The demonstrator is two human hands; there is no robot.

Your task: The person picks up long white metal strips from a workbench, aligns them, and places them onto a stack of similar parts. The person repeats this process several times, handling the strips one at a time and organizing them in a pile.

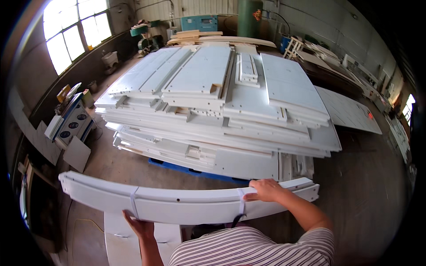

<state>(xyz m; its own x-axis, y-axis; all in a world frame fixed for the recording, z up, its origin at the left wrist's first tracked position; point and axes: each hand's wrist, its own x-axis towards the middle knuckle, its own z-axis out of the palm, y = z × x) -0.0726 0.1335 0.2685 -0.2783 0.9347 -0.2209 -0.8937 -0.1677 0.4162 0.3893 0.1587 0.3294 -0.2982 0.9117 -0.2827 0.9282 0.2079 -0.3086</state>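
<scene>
Right hand (268, 190) gripping the top of strapped white boards (177, 207), left hand (143, 228) clasping their lower edge from beneath

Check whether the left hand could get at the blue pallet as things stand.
Probably not: the left hand touches the lower edge of the strapped white bundle, which lies between it and the blue pallet.

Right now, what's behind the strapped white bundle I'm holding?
Beyond the bundle, floor, a blue pallet and stacked white panels show; the floor strip it covers can't be seen.
</scene>
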